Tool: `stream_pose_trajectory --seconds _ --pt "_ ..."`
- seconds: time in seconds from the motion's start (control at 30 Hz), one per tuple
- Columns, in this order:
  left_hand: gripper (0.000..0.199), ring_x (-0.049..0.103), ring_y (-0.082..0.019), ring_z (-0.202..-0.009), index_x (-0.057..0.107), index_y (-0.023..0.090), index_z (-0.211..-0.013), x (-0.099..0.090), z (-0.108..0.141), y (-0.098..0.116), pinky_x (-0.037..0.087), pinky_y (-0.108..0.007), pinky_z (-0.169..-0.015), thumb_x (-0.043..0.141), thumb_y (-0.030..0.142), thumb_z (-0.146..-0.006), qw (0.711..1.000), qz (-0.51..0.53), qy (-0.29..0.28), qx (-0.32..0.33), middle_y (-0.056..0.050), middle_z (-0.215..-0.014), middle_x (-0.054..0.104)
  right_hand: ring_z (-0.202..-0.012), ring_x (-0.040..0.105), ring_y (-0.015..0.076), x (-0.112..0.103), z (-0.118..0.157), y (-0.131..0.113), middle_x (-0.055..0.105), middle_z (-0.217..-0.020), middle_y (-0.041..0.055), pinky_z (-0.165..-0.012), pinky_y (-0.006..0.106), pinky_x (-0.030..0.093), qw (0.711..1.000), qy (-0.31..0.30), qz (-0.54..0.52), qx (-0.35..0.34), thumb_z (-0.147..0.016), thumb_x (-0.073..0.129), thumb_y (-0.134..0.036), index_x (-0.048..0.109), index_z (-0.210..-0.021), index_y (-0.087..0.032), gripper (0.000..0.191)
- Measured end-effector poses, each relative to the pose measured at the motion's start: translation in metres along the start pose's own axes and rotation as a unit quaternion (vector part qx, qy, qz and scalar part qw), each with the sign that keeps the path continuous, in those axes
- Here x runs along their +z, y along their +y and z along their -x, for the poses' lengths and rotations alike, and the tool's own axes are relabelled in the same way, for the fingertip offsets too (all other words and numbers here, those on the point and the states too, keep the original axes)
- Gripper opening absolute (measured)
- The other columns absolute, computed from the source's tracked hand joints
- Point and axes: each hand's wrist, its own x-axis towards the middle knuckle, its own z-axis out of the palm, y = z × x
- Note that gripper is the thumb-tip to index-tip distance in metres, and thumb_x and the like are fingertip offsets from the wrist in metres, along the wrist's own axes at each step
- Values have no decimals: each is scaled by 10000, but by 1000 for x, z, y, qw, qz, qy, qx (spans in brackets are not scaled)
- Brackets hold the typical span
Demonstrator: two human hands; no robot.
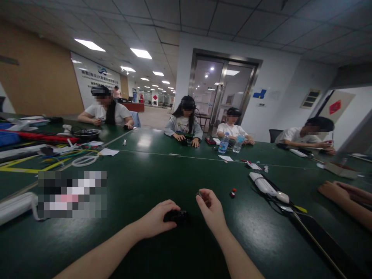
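My left hand [158,220] is closed around one end of a small black object [180,216] resting on the dark green table [162,178]; its kind is too dark to make out. To the right, my right hand [212,212] is raised a little above the table, with thumb and forefinger pinched on a tiny dull piece [199,193] whose kind I cannot tell. A gap separates the two hands. Beyond the right hand lies a small orange and dark red item [233,193].
A white power strip [263,184] with cables lies at right, near another person's hands [337,192]. Coiled white cable [85,161] and a white device [17,207] are at left. Two water bottles [223,143] stand across the table, where several people sit.
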Motion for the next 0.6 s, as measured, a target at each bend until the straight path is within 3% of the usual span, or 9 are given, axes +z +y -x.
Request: stream_pose_trajectory --seconds 0.13,0.33,0.6 --pt "368 496 -171 -1003 551 245 -1089 1 0 -1 405 -318 -893 596 246 -723 1000 -9 0 5 -17 -1107 514 -757 535 160 2 2 -3 589 -849 17 -678 298 421 995 -78 57 -38 -772 547 -352 585 -930 -207 217" --pt "349 500 -178 -1003 550 258 -1076 1 -1 -2 402 -328 -885 590 264 -730 1000 -13 6 24 -16 -1090 531 -813 525 145 11 7 -5 582 -885 -10 -698 267 402 965 -227 117 -65 -724 613 -266 634 -869 -253 147" --pt "366 497 -178 -988 512 261 -1095 3 0 -7 401 -335 -872 583 268 -736 999 -13 19 29 -17 -1084 530 -833 514 156 12 8 -6 568 -875 -3 -706 270 388 954 -254 152 -50 -711 627 -266 646 -868 -249 159"
